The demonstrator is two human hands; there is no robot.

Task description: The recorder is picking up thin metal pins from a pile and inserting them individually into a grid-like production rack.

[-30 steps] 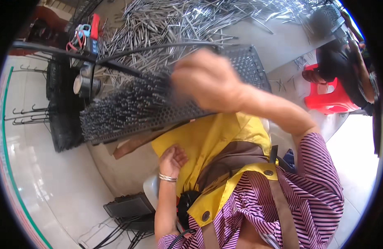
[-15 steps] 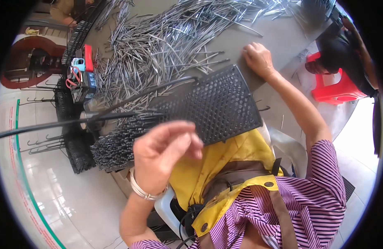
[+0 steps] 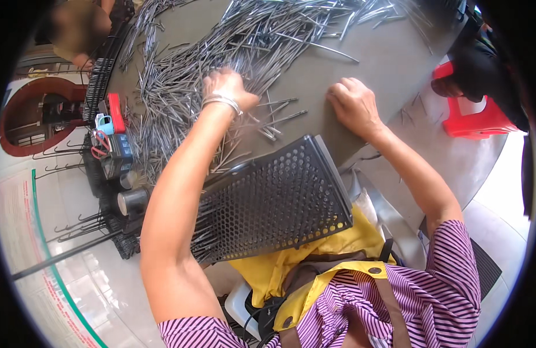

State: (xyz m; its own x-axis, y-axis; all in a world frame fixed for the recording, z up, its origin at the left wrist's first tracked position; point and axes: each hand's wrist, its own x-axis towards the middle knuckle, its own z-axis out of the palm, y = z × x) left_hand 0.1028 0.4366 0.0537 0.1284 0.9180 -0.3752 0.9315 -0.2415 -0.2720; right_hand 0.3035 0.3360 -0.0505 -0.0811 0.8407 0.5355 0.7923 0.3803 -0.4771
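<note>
My left hand (image 3: 228,88), with silver bracelets at the wrist, reaches over the tray into a heap of thin grey metal rods (image 3: 192,72) on the table. Its fingers bend down into the heap, blurred and partly hidden. On the bare tabletop to the right of the rods rests my right hand (image 3: 354,107), its fingers curled closed; whatever they hold, if anything, is hidden. Tilted between my arms at the table's near edge is a black perforated tray (image 3: 268,197). Many dark rods stick out at its left end, partly behind my left forearm.
Left of the heap are a red box (image 3: 115,113), a dark box (image 3: 120,155) and a metal cup (image 3: 133,201). Hooked black wires (image 3: 76,226) jut out beside them. Another person (image 3: 82,29) sits at the far left. A red stool (image 3: 474,119) stands at right.
My left hand has moved forward from above the tray into the rod heap. The tray now sits lower and nearer in view. My right hand stays on the table, still closed.
</note>
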